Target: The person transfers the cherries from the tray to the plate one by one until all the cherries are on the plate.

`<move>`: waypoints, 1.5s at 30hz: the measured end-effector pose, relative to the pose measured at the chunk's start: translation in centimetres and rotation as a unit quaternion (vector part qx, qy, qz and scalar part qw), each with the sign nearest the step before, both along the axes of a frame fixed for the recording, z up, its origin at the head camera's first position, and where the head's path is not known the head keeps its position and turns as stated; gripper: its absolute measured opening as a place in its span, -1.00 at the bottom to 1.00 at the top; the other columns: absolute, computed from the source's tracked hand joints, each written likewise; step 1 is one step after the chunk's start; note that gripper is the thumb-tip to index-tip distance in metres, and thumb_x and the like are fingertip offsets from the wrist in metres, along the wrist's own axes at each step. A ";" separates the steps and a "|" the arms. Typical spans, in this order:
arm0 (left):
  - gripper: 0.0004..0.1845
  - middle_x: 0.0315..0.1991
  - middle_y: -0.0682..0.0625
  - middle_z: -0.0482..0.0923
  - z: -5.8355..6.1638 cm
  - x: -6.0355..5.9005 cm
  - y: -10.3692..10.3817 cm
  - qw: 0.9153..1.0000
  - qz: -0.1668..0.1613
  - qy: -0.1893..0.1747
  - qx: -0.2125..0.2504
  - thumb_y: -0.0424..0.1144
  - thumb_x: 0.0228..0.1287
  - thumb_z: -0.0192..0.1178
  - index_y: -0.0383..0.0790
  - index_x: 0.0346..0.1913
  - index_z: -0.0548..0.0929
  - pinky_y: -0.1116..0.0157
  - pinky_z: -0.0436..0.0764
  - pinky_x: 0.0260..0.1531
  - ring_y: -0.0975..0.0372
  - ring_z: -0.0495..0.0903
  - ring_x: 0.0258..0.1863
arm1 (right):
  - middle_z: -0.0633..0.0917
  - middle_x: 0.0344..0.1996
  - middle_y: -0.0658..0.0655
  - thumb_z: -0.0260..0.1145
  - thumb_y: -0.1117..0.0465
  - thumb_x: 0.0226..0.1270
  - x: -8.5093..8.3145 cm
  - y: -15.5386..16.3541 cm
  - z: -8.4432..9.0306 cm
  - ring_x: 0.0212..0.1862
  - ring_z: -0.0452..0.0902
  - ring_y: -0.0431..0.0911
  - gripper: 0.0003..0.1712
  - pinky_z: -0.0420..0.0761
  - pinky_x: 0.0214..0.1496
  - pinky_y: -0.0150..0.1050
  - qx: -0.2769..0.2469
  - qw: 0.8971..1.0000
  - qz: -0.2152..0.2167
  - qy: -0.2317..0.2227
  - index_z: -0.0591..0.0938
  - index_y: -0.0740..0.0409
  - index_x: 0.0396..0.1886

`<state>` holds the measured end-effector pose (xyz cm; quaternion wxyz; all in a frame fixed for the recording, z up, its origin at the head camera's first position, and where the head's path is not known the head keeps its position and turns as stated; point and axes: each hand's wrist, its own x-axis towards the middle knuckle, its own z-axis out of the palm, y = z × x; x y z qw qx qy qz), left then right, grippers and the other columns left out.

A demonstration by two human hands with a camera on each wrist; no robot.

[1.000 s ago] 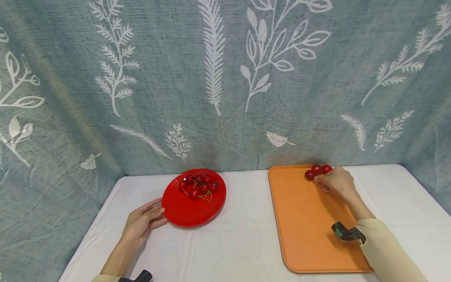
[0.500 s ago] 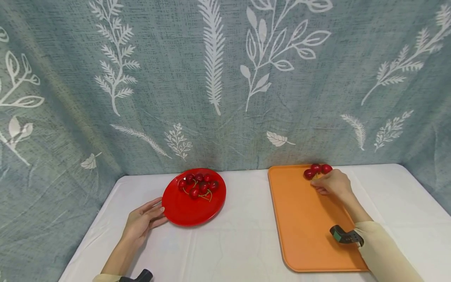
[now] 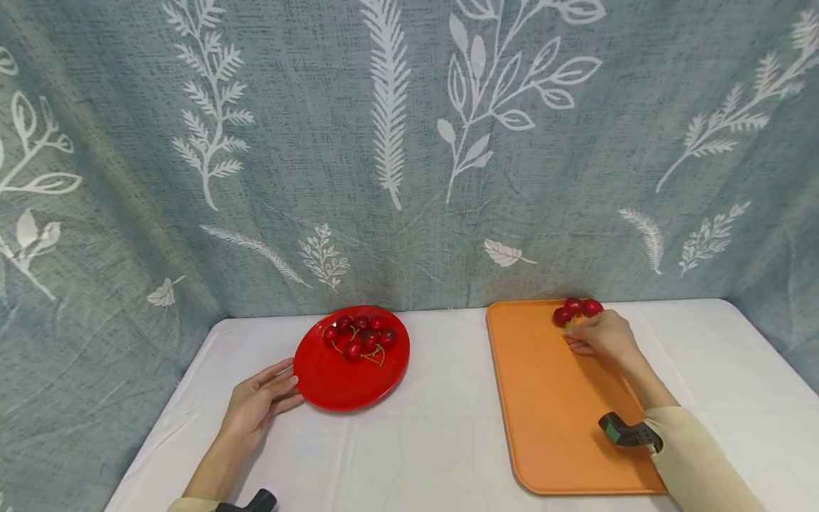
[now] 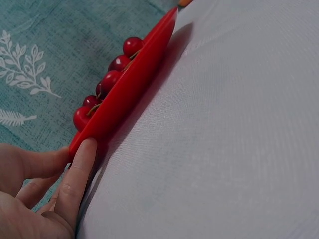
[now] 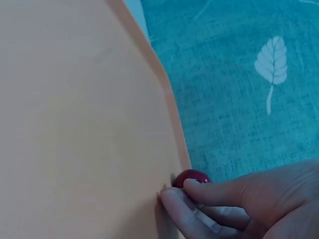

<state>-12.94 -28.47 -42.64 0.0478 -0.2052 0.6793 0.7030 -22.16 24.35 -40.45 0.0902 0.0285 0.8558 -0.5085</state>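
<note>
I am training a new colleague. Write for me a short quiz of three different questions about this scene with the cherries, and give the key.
1. True or false: the left hand touches the rim of the red plate.
2. The orange tray lies on which side of the plate? A) left B) right C) behind
3. Fill in: the right hand has its fingertips at the ______ on the tray's far end.

Key: 1 true; 2 B; 3 cherries
</note>
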 end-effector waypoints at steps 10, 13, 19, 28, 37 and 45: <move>-0.39 0.02 -0.02 0.61 0.0 0.0 0.0 1.000 0.001 -0.006 -0.014 -0.36 0.40 0.15 -0.38 0.45 0.24 0.28 0.69 -0.14 0.27 0.73 -0.24 | 0.74 -0.55 0.23 0.32 0.37 0.30 0.0 -2.3 0.7 -0.51 0.71 -0.16 -0.71 0.71 -0.43 -0.37 0.027 0.998 0.019 0.048 0.66 0.64 -0.21; -0.39 0.05 -0.05 0.60 0.0 0.0 -0.1 1.000 0.001 -0.004 -0.016 -0.36 0.40 0.15 -0.39 0.45 0.23 0.28 0.69 -0.14 0.27 0.73 -0.23 | 0.74 -0.52 0.25 0.28 0.40 0.34 -0.1 -3.4 0.7 -0.47 0.72 -0.13 -0.70 0.73 -0.39 -0.31 0.002 0.999 0.024 0.038 0.62 0.68 -0.15; -0.39 0.05 -0.06 0.60 -0.2 0.0 -0.1 1.000 -0.004 -0.001 -0.014 -0.37 0.41 0.14 -0.40 0.45 0.23 0.28 0.69 -0.14 0.26 0.74 -0.23 | 0.74 -0.48 0.30 0.26 0.42 0.34 0.0 -5.6 0.8 -0.46 0.72 -0.12 -0.73 0.74 -0.36 -0.28 -0.029 0.998 0.033 0.035 0.62 0.66 -0.14; -0.38 0.00 -0.03 0.62 -0.2 0.0 0.0 1.000 -0.003 -0.001 -0.007 -0.38 0.40 0.15 -0.41 0.45 0.22 0.27 0.70 -0.16 0.26 0.73 -0.25 | 0.75 -0.43 0.32 0.26 0.40 0.35 0.0 -9.2 0.8 -0.39 0.74 -0.06 -0.74 0.74 -0.28 -0.22 -0.030 0.997 0.057 0.030 0.65 0.60 -0.13; -0.38 -0.05 0.02 0.63 0.0 0.1 0.0 1.000 -0.002 -0.005 -0.010 -0.37 0.40 0.14 -0.39 0.45 0.22 0.28 0.70 -0.15 0.28 0.73 -0.26 | 0.74 -0.43 0.32 0.28 0.44 0.32 0.4 -13.0 0.8 -0.40 0.73 -0.05 -0.79 0.75 -0.28 -0.19 -0.065 0.995 0.076 0.025 0.67 0.58 -0.19; -0.37 -0.03 0.01 0.62 -0.1 0.0 0.0 1.000 -0.004 -0.005 -0.006 -0.36 0.41 0.14 -0.38 0.46 0.22 0.28 0.70 -0.15 0.27 0.73 -0.26 | 0.75 -0.46 0.28 0.33 0.44 0.26 1.0 -15.8 0.5 -0.39 0.74 0.01 -0.84 0.75 -0.28 -0.17 -0.069 0.992 0.103 0.011 0.71 0.51 -0.24</move>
